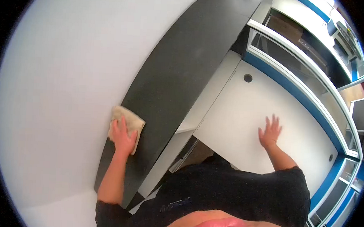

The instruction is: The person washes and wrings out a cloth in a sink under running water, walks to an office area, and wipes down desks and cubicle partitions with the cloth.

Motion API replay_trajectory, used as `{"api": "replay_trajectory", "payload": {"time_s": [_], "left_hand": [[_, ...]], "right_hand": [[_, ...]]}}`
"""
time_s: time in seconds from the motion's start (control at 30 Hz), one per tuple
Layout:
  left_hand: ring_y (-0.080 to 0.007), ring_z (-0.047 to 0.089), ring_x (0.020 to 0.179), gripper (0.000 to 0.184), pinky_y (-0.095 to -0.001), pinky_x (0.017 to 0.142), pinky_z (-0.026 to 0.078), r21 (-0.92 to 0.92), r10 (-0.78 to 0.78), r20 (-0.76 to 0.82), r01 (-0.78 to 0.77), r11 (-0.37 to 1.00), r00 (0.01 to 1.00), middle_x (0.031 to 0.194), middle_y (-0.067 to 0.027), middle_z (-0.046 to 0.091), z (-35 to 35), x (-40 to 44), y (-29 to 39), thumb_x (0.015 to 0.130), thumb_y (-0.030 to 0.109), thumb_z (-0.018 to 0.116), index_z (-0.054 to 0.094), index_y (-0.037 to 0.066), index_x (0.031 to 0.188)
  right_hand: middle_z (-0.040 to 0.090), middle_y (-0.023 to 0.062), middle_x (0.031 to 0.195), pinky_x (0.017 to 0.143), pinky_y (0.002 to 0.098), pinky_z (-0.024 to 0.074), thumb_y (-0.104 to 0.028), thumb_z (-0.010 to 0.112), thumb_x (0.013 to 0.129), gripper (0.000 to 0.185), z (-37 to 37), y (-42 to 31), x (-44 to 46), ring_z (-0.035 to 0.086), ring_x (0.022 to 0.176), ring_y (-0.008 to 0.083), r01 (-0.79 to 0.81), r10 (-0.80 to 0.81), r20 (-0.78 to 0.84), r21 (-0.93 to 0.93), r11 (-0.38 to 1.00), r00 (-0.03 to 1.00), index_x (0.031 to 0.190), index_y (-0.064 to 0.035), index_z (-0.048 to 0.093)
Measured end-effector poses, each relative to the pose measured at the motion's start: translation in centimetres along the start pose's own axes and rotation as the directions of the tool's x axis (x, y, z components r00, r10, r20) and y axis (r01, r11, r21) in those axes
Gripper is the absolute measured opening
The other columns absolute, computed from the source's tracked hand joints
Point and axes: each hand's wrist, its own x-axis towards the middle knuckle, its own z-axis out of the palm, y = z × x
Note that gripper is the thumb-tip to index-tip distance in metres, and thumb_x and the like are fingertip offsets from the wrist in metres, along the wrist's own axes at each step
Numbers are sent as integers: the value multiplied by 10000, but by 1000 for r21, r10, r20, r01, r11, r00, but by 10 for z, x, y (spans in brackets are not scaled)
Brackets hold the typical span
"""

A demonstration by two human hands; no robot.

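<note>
My left hand (124,137) rests on a folded beige cloth (132,116), with its fingers spread over it. The cloth lies on the long dark grey ledge (180,68), at the edge that meets the white wall. On the right, my right hand (270,132) is over the white desktop (235,111), fingers apart and holding nothing. Whether its palm touches the desktop I cannot tell.
The white wall (70,68) borders the ledge on the left. A blue and white partition with glass panes (298,57) curves behind the desktop. A round dark cable hole (247,78) is in the desktop. Other workstations stand beyond the partition.
</note>
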Motion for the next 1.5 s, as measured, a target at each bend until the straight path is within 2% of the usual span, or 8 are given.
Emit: {"api": "replay_trajectory", "payload": {"time_s": [0.47, 0.77, 0.83, 0.9, 1.03, 1.17, 1.23, 1.5], "left_hand": [[-457, 224, 1556, 939, -514, 1274, 201, 104, 265, -49, -259, 960, 963, 1682, -314, 171, 12, 436, 320, 963, 770, 391, 228, 179, 1674], [-423, 201, 1574, 869, -520, 1278, 196, -43, 414, -73, -417, 908, 908, 1707, -241, 194, -4, 487, 517, 957, 766, 412, 297, 265, 1658], [-389, 454, 1438, 556, -492, 1190, 369, 426, 713, -152, -606, 672, 684, 1574, -196, 468, -18, 448, 519, 1040, 439, 468, 542, 88, 1464], [-385, 416, 1470, 652, -482, 1216, 335, 637, 838, -58, -626, 450, 543, 1607, -209, 417, -10, 460, 498, 1046, 525, 413, 462, 108, 1545], [-378, 348, 1519, 821, -457, 1265, 247, 172, 560, -143, -537, 826, 816, 1616, -248, 390, -41, 360, 492, 1007, 673, 358, 441, 82, 1571], [-380, 458, 1443, 700, -479, 1218, 325, 253, 693, -343, -648, 718, 634, 1511, -246, 524, -4, 316, 422, 1040, 582, 398, 567, 50, 1461], [-413, 225, 1569, 782, -517, 1277, 195, 115, 663, -210, -656, 746, 718, 1693, -213, 257, 6, 281, 391, 967, 708, 478, 349, 316, 1632], [-441, 249, 1545, 715, -555, 1253, 226, 11, 701, -140, -707, 707, 699, 1683, -210, 256, -16, 110, 256, 962, 498, 636, 385, 320, 1607]], "right_hand": [[-3, 97, 1770, 1230, 700, 4, -565, 580, 938, 833, 29, 52, -38, -54, 1617, 383, -110, 91, 258, 62, 992, 962, 1662, -281, 282], [123, 127, 1748, 1218, 718, 99, -502, 648, 908, 819, 38, 57, -38, 33, 1609, 403, -59, 46, 118, 113, 992, 992, 1628, -251, 351], [136, 127, 1746, 1218, 713, 107, -496, 646, 913, 815, 36, 53, -35, 37, 1609, 401, -67, 58, 103, 83, 994, 993, 1630, -250, 346], [76, 106, 1757, 1224, 710, 69, -528, 608, 928, 816, 26, 50, -34, -8, 1614, 387, -78, 69, 216, 35, 996, 974, 1645, -275, 311], [16, 88, 1769, 1231, 702, 29, -555, 568, 945, 826, 21, 42, -27, -58, 1619, 375, -112, 135, 317, -90, 990, 939, 1665, -295, 257], [4, 95, 1769, 1241, 679, 38, -556, 566, 948, 840, 16, 33, -30, -65, 1620, 368, -115, 160, 307, -159, 981, 938, 1672, -296, 228], [-7, 85, 1771, 1244, 673, 51, -549, 533, 973, 810, 5, 24, -35, -60, 1622, 361, -101, 168, 307, -222, 970, 937, 1676, -300, 217], [55, 56, 1772, 1205, 745, 78, -531, 392, 1056, 704, 19, -15, -46, 45, 1623, 345, -161, 274, 224, -420, 893, 935, 1684, -303, 170]]}}
